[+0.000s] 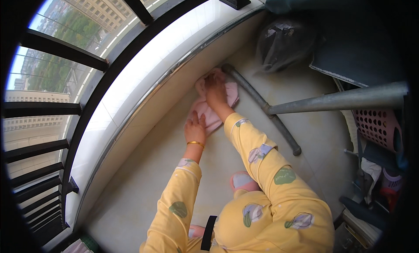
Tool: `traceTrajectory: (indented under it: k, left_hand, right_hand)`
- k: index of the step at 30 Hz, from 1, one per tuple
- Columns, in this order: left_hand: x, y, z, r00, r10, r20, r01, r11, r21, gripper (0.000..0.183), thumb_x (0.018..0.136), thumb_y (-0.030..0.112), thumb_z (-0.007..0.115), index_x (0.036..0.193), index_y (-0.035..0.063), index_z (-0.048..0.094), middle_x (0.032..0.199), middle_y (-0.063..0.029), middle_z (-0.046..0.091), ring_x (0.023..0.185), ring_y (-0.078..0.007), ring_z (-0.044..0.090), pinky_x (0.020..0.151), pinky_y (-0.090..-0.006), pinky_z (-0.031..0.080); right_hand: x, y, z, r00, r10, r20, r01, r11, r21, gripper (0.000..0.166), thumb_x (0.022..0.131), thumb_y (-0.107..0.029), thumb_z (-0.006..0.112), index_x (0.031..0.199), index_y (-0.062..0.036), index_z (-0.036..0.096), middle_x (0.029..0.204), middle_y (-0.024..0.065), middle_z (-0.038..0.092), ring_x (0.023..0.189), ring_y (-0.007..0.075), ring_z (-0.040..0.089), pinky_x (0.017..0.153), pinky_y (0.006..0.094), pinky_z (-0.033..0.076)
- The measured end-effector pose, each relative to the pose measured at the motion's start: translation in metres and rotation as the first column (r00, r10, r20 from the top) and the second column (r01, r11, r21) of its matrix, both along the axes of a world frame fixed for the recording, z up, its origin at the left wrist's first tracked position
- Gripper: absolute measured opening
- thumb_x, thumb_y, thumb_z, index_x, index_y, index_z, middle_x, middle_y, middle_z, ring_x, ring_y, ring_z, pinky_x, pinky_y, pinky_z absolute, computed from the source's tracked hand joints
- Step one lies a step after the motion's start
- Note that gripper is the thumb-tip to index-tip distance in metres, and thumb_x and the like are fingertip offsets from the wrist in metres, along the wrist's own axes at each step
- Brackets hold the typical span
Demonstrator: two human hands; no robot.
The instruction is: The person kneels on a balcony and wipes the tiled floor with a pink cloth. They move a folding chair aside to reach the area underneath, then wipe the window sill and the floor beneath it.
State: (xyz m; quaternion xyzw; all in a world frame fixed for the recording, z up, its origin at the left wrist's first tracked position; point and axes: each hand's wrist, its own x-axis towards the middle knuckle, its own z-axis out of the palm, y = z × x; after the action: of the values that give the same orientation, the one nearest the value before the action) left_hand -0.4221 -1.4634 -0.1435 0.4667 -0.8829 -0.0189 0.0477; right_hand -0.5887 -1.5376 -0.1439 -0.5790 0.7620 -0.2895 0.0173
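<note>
A pink cloth lies spread and rumpled on the pale tiled floor, close to the low curved wall. My right hand presses into its far part, fingers bunched in the fabric and slightly blurred. Nearer to me, my left hand rests palm down on the cloth's near left part, its fingers a little apart. Just right of the cloth's far end is the foot of a grey metal pipe stand.
A black railing tops the white curved ledge at left. A dark plastic bag sits at the far end. On the right, a pink perforated basket stands beyond the stand's horizontal pipe. A pink slipper shows below my arms.
</note>
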Motion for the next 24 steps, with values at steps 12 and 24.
traceTrajectory:
  k: [12,24]
  left_hand:
    - [0.103,0.148,0.022,0.951,-0.197,0.237,0.145,0.965,0.220,0.040,0.081,0.017,0.054,0.115,-0.0025,0.058,0.113,-0.0164,0.062,0.099,-0.0282,0.057,0.075,-0.0383,0.048]
    - [0.201,0.190,0.056,0.856,-0.479,0.193,0.359,0.820,0.445,0.033,0.086,0.024,0.053,0.116,0.0154,0.061,0.109,-0.0038,0.064,0.098,-0.0211,0.056,0.077,-0.0371,0.044]
  right_hand:
    - [0.146,0.133,0.005,0.667,0.708,0.232,-0.733,0.680,0.034,0.035,0.084,-0.012,0.050,0.118,-0.0095,0.057,0.122,0.0064,0.056,0.117,0.0258,0.049,0.099,0.0420,0.038]
    - [0.180,0.225,0.025,0.574,0.711,0.406,-0.802,0.588,0.105,0.028,0.084,-0.012,0.051,0.111,-0.0083,0.057,0.119,0.0087,0.057,0.109,0.0288,0.053,0.090,0.0413,0.040]
